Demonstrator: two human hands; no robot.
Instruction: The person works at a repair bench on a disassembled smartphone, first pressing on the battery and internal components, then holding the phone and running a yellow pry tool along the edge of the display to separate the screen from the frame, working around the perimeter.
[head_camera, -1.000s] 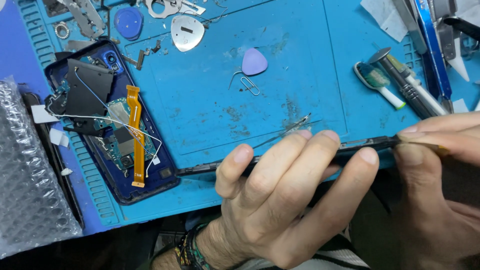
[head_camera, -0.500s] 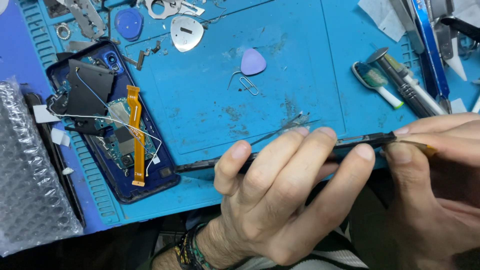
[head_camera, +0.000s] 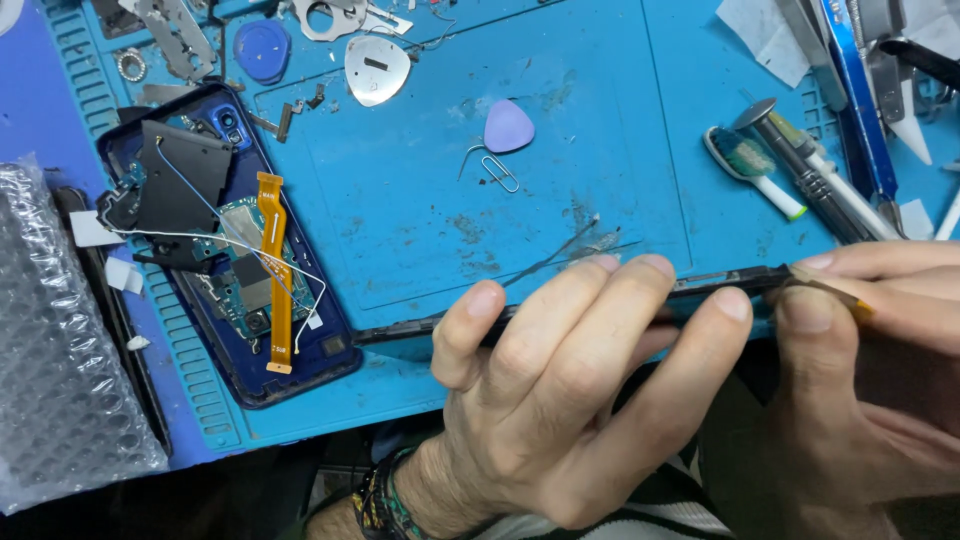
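Note:
My left hand (head_camera: 560, 390) grips a thin black phone frame (head_camera: 400, 329), held edge-on over the blue work mat (head_camera: 420, 220), fingers curled over its top edge. My right hand (head_camera: 880, 350) pinches a small yellowish tool (head_camera: 835, 291) against the frame's right end. A thin strip of grey adhesive (head_camera: 560, 250) trails up from the frame. An opened blue phone body (head_camera: 225, 250) with an orange flex cable (head_camera: 275, 270), black shield and white wire lies at the left of the mat.
A purple pick (head_camera: 508, 126) and paper clip (head_camera: 497, 170) lie mid-mat. A toothbrush (head_camera: 755, 172), screwdriver (head_camera: 810, 170) and blue tool (head_camera: 855, 90) sit at the right. Metal plates (head_camera: 377, 68) and a blue disc (head_camera: 262, 48) are at the top. Bubble wrap (head_camera: 60, 360) is at the left.
The frame and both hands have shifted slightly; my right fingers have slid a little left along the frame's right end. The rest stays still.

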